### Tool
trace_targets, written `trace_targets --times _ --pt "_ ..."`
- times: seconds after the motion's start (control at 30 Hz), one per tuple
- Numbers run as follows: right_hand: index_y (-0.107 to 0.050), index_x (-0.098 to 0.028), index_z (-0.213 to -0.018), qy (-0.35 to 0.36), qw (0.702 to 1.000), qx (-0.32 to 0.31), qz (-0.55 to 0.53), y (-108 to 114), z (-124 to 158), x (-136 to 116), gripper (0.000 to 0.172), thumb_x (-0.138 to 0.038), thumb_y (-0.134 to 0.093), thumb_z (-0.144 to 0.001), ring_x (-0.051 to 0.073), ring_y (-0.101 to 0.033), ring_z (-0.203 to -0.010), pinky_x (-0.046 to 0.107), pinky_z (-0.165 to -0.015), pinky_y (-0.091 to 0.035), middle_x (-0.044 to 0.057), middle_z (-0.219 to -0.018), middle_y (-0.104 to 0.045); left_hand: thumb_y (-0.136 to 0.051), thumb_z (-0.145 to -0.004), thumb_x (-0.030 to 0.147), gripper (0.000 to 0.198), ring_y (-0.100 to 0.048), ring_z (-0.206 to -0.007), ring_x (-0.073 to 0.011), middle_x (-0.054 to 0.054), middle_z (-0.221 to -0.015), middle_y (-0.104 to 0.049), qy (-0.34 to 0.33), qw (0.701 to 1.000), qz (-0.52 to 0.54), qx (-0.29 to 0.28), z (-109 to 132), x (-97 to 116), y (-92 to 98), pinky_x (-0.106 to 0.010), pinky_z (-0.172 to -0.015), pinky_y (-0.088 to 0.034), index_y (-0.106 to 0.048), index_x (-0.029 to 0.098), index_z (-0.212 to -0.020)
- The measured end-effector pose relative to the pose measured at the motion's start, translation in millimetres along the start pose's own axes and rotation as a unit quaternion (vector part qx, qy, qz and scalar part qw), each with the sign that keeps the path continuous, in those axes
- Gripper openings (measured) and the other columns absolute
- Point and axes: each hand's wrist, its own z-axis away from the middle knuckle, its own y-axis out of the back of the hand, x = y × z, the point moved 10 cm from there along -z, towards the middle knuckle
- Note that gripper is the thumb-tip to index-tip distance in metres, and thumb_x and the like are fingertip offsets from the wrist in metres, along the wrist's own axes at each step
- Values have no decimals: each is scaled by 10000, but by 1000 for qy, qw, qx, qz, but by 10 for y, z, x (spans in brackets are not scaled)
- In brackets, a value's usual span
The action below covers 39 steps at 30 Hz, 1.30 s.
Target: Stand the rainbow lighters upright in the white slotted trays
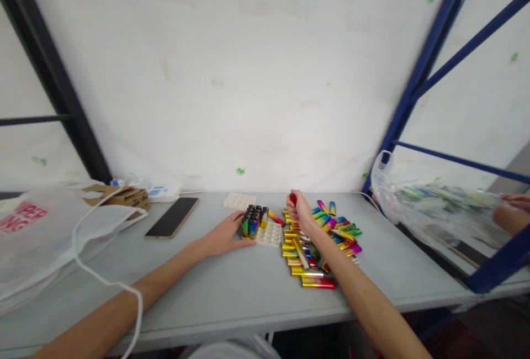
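Observation:
My left hand is curled around the left end of a pale plastic tray with round cups, its thumb along the front. Upright in the tray's left part stands a tight group of shiny, multicoloured lighters with dark tops. My right hand is closed in a fist above the back of a loose pile. A red end of a lighter sticks out of the fist; the rest is hidden by the fingers. The pile of metallic rainbow lighters lies partly under my right forearm. A single red and yellow lighter lies behind the tray.
Behind the first tray lies another pale tray. A phone, a white bag, brown cardboard and a white cable are at left. At right, a blue frame stands before a clear plastic bag and another person's hand.

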Motion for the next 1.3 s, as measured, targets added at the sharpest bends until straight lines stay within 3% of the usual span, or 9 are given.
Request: trace_targets --times 0.13,0.5,0.7,0.77,0.87,0.97,1.03,1.13,1.3 --pt "-309 -275 -600 9 1000 25 17 27 21 13 482 -560 -451 -963 93 -127 -424 235 -406 -106 -82 -502 -218 -715 -916 786 846 -529 -1508 -421 -201 -1612 -560 0 1000 -2 3 5 -26 -11 -579 -1327 -384 -626 182 -1501" --pt "-346 -275 -588 33 998 2 58 -32 19 44 516 -618 -438 -963 98 -132 -444 257 -430 -105 -77 -492 -229 -746 -905 778 838 -560 -1474 -406 -195 -1588 -590 -10 1000 -5 12 13 36 28 -556 -1300 -430 -625 192 -1492" --pt "-653 -225 -835 98 988 -69 97 -158 62 -104 633 -837 -531 -940 108 -266 -452 260 -463 -226 -88 -552 -309 -754 -905 775 854 -550 -1486 -394 -197 -1591 -580 -12 1000 2 7 7 25 17 -556 -1312 -403 -620 183 -1506" --pt "-702 -225 -1005 141 977 -94 127 -192 122 -220 639 -842 -550 -946 132 -420 -516 271 -516 -355 -60 -631 -460 -739 -914 781 873 -543 -1490 -396 -210 -1597 -568 -10 1000 2 4 4 35 11 -552 -1320 -388 -612 161 -1516" --pt "-718 -229 -1024 218 941 -115 231 -243 270 -399 563 -778 -608 -970 189 -618 -754 314 -717 -511 10 -824 -648 -723 -917 794 903 -536 -1495 -396 -221 -1591 -566 -8 1000 0 5 0 50 11 -531 -1325 -380 -600 140 -1527" --pt "-733 -216 -904 292 880 -126 354 -341 446 -521 498 -707 -689 -967 224 -666 -909 330 -835 -532 63 -935 -724 -707 -924 806 910 -526 -1506 -390 -208 -1606 -556 -15 1000 -1 7 -2 55 5 -515 -1327 -377 -582 155 -1547" --pt "-740 -205 -885 287 856 -151 402 -423 505 -479 491 -681 -686 -990 213 -682 -831 315 -777 -528 58 -863 -748 -707 -924 809 894 -532 -1499 -388 -192 -1599 -567 -19 1000 -3 7 -2 48 -3 -510 -1324 -381 -589 173 -1541" --pt "-733 -196 -898 242 863 -173 407 -493 515 -361 471 -642 -657 -1029 193 -697 -682 288 -671 -512 37 -757 -771 -713 -925 801 879 -550 -1476 -385 -178 -1577 -586 -20 1000 -6 6 -4 35 -12 -505 -1316 -393 -591 185 -1541" --pt "-717 -202 -923 238 863 -143 422 -496 466 -273 330 -496 -668 -1064 203 -748 -681 278 -660 -507 51 -810 -822 -712 -929 790 876 -545 -1479 -398 -191 -1583 -579 -20 1000 -10 5 -19 34 -11 -518 -1314 -392 -597 173 -1541"
